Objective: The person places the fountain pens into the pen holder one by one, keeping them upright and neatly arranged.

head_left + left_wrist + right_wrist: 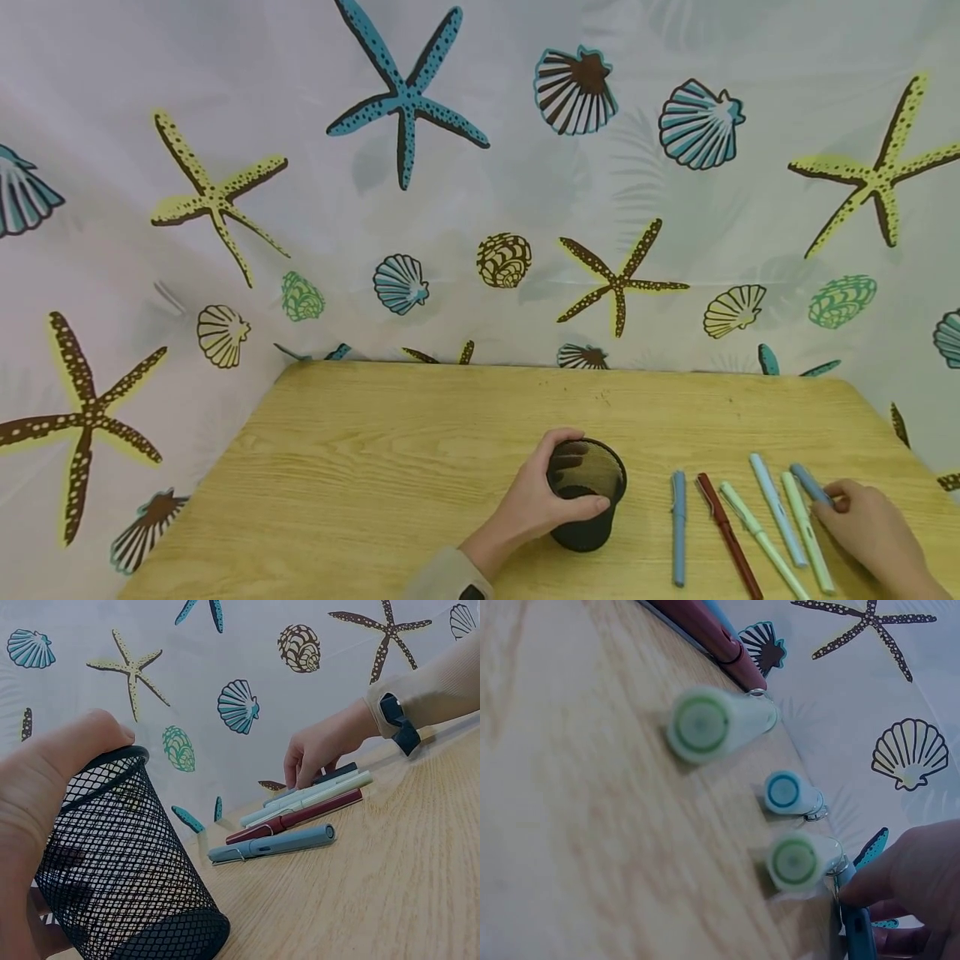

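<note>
My left hand [534, 507] grips a black mesh pen cup [583, 535], thumb across the near side of its rim and fingers round the far side. In the left wrist view the cup [135, 862] leans, its mesh wall showing. At the right end of a row of pens, my right hand [873, 527] pinches a dark blue pen [810, 483]. In the right wrist view thumb and fingers close on that pen [860, 934], right beside a pale green pen [795, 862]. Part of the dark blue pen is hidden under the hand.
Left of the right hand, several capped pens lie side by side on the wooden table [337, 467]: a blue pen [678, 529], a dark red pen [727, 533], a pale green pen [763, 537] and a light blue pen [778, 510]. A shell-and-starfish curtain [465, 192] borders the table's back and sides.
</note>
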The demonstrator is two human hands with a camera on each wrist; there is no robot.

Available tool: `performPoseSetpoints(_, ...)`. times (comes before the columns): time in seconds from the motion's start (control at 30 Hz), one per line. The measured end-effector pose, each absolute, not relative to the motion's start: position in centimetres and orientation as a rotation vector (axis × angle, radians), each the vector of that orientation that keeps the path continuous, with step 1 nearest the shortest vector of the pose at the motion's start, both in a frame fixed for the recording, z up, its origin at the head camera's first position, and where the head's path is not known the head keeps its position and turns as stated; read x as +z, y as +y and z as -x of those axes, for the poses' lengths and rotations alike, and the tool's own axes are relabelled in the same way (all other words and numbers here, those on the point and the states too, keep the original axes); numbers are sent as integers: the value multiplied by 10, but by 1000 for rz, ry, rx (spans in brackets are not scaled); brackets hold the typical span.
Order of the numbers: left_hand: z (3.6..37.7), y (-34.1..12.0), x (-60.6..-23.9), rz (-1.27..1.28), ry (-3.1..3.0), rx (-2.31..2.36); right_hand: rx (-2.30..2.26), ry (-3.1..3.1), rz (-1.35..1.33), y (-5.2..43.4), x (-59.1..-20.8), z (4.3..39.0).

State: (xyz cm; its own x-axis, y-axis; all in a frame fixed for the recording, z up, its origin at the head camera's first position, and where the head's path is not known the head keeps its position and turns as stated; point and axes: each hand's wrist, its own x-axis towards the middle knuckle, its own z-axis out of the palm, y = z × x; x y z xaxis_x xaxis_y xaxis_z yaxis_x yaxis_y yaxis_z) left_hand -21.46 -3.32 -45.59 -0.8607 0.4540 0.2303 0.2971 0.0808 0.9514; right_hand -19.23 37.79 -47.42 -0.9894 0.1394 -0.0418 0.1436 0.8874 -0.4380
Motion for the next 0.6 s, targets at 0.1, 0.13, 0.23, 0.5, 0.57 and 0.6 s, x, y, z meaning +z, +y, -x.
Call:
performPoseSetpoints(0.1, 214, -34, -456, -779, 2209, 1901, -730, 3057, -233, 377, -474, 190)
performPoseSetpoints(0.13, 214, -34, -456, -783, 2213, 1902, -737, 3066, -235, 378, -473, 189)
performPoseSetpoints(0.23, 215, -34, -457, -792, 2222, 1903, -760, 3094, -245, 377, -469, 188)
performPoseSetpoints(0.5, 215, -34, -459, -809, 2208, 1901, -837, 3146, -308, 374, -460, 184)
performPoseSetpoints(0.57, 215, -34, -460, -808, 2210, 1898, -848, 3152, -326, 372, -456, 183)
performPoseSetpoints(0.6, 215, -34, -460, -807, 2211, 1897, -856, 3150, -335, 371, -454, 182)
